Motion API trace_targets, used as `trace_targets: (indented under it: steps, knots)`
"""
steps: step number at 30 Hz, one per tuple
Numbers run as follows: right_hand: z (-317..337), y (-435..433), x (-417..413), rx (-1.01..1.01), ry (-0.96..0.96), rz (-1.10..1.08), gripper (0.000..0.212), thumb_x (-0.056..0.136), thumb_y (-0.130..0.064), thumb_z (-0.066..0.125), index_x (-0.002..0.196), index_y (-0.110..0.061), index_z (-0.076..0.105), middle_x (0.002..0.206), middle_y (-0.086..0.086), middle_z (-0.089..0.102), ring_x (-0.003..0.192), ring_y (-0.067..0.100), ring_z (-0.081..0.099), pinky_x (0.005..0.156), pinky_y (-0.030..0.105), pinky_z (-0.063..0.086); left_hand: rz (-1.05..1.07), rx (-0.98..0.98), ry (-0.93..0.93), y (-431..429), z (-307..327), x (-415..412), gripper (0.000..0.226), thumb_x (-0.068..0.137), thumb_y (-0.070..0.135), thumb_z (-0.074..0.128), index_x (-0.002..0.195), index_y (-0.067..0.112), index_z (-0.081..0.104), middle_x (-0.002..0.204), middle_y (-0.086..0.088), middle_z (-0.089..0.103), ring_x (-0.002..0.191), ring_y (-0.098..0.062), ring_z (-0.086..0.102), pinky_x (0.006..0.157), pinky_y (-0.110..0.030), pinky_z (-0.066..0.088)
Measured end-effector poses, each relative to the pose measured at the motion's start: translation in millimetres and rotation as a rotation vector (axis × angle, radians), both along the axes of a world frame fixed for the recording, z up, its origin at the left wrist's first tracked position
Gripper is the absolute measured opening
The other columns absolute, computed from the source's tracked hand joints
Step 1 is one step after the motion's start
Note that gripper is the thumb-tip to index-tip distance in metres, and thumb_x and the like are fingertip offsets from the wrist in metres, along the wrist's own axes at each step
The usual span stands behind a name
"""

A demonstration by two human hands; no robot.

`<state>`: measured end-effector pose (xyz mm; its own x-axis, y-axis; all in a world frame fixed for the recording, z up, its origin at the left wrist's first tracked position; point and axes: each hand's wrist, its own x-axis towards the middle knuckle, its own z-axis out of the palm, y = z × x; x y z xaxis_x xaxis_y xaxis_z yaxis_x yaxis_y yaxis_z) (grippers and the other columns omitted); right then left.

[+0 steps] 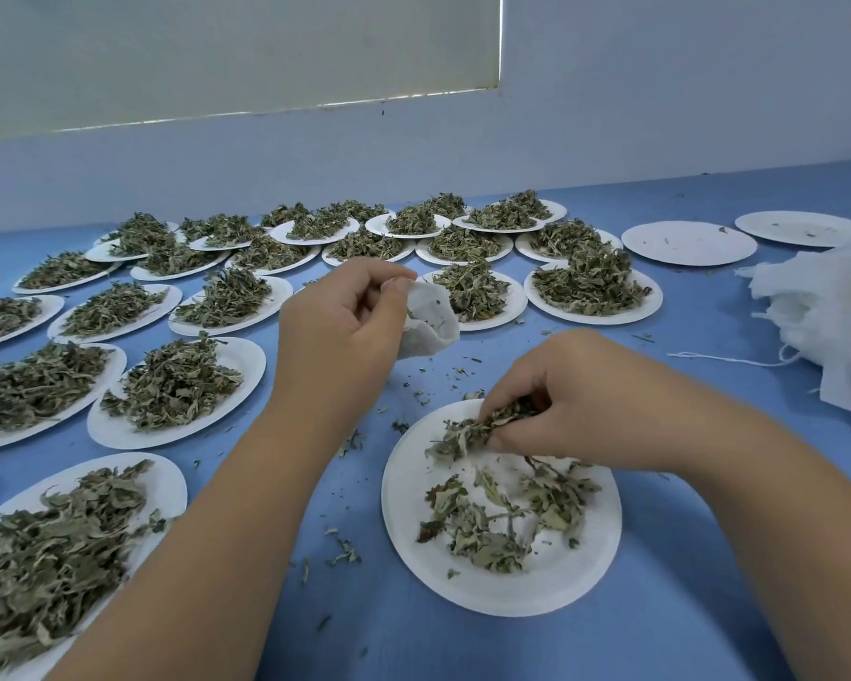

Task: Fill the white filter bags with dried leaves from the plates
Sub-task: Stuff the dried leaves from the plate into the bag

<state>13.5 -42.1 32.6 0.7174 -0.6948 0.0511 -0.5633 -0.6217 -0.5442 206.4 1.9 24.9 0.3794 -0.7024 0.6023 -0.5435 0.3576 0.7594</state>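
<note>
Two light, fragile things: your left hand [345,331] pinches the limp white filter bag [431,319] by its rim above the blue bench [708,557]; the fingers [509,404] of your right hand [580,410] pinch brittle dried green leaves [477,430] on the near white paper plate [512,594]; squeeze gently, they likely crumble.

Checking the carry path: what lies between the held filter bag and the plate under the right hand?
In the head view, only blue table with scattered leaf crumbs lies between the filter bag and the plate.
</note>
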Motion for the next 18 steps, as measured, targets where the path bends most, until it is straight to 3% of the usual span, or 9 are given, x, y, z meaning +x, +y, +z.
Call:
trace_targets:
  steps: [3,5,7,18]
  knots:
    - [2,-4,-3,0.078,-0.107,0.009,0.007,0.076,-0.033,0.076,0.081,-0.037,0.076,0.063,-0.015,0.068,0.050,0.001,0.057,0.050,0.017,0.048,-0.017,0.022,-0.100,-7,-2,2,0.022,0.093,0.014,0.060,0.084,0.031,0.069,0.068,-0.008,0.060,0.064,-0.027,0.059,0.060,-0.039,0.058]
    - [4,-6,-5,0.141,-0.185,0.013,0.006,0.076,-0.029,0.076,0.079,-0.034,0.077,0.062,-0.009,0.069,0.051,0.005,0.058,0.051,0.018,0.050,-0.040,0.046,-0.176,-9,-7,3,0.022,0.093,0.012,0.060,0.085,0.031,0.068,0.061,-0.005,0.056,0.052,-0.010,0.050,0.052,-0.020,0.046]
    - [6,-8,-6,0.186,-0.238,0.012,0.005,0.075,-0.028,0.076,0.077,-0.032,0.078,0.061,-0.004,0.068,0.051,0.006,0.057,0.051,0.018,0.049,-0.068,0.079,-0.209,-9,-11,4,0.021,0.093,0.010,0.060,0.085,0.028,0.068,0.058,0.001,0.051,0.050,-0.005,0.042,0.049,-0.011,0.033]
    - [7,-2,7,0.180,-0.325,-0.139,0.010,0.078,-0.023,0.073,0.069,-0.021,0.075,0.046,-0.003,0.057,0.042,0.010,0.048,0.045,0.016,0.040,-0.120,0.099,-0.207,-7,-15,10,0.019,0.091,0.010,0.061,0.081,0.025,0.068,0.057,-0.011,0.053,0.049,-0.005,0.041,0.049,-0.011,0.033]
